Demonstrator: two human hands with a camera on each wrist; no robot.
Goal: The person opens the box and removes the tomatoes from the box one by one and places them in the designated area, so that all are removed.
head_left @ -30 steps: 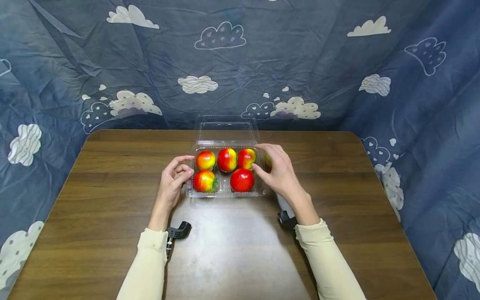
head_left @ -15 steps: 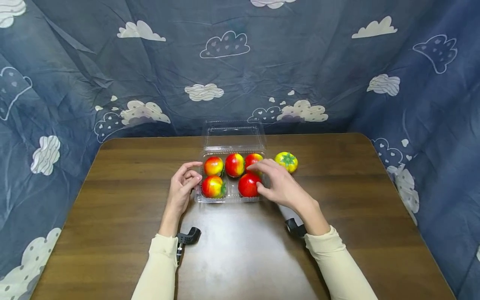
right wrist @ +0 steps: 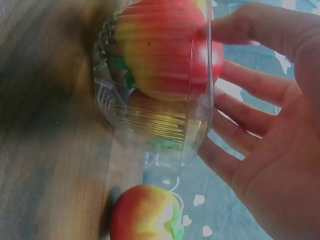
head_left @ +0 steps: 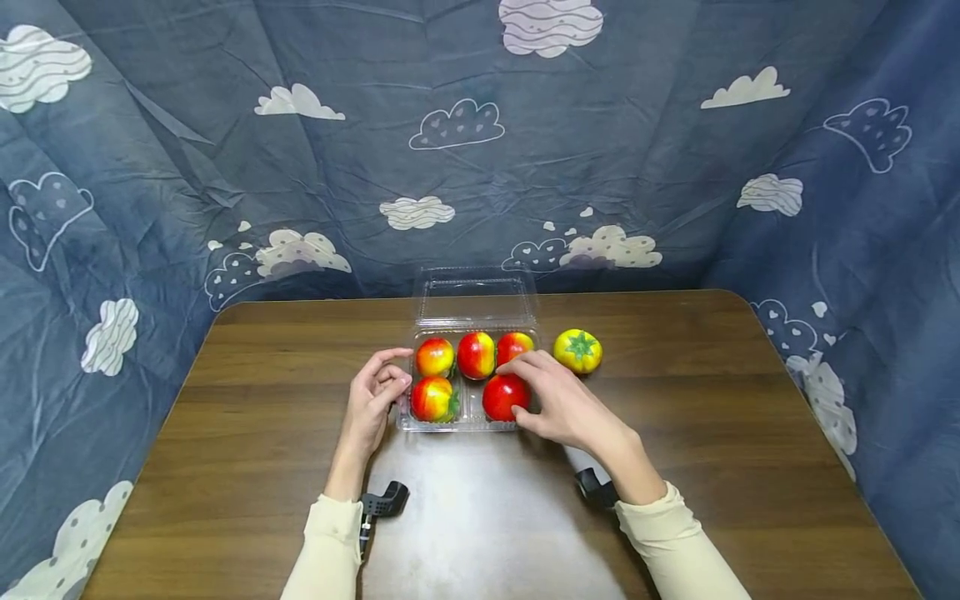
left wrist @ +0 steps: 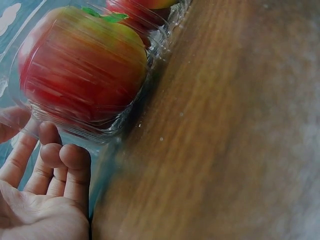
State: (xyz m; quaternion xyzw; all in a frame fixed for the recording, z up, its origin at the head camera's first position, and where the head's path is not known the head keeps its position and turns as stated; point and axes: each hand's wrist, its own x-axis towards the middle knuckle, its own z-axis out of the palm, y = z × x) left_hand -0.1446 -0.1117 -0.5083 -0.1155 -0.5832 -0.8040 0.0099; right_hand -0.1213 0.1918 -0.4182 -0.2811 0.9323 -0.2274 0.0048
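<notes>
A clear plastic clamshell box (head_left: 467, 427) sits with its lid raised, holding several glossy red and red-and-yellow fruits, some with green leafy tops. My left hand (head_left: 375, 400) holds the box's left rim; through the plastic in the left wrist view, a digit shows at the rim, with other fingers curled below a red-and-yellow fruit (left wrist: 82, 70). At the front right compartment, my right hand (head_left: 566, 404) holds a red fruit (head_left: 504, 398) between thumb and fingers. The right wrist view shows this red fruit (right wrist: 165, 50) behind the ribbed wall, its far side partly hidden.
A yellow fruit with a green star-shaped top (head_left: 577, 351) lies on the wooden table (head_left: 675, 433), just right of the box. The transparent lid (head_left: 476, 300) stands up at the back, near the blue cloud-print curtain (head_left: 337, 183).
My right hand has come down and forward from the box's right edge onto the red fruit, uncovering the yellow fruit. My left hand stays at the left rim; the head view has shifted.
</notes>
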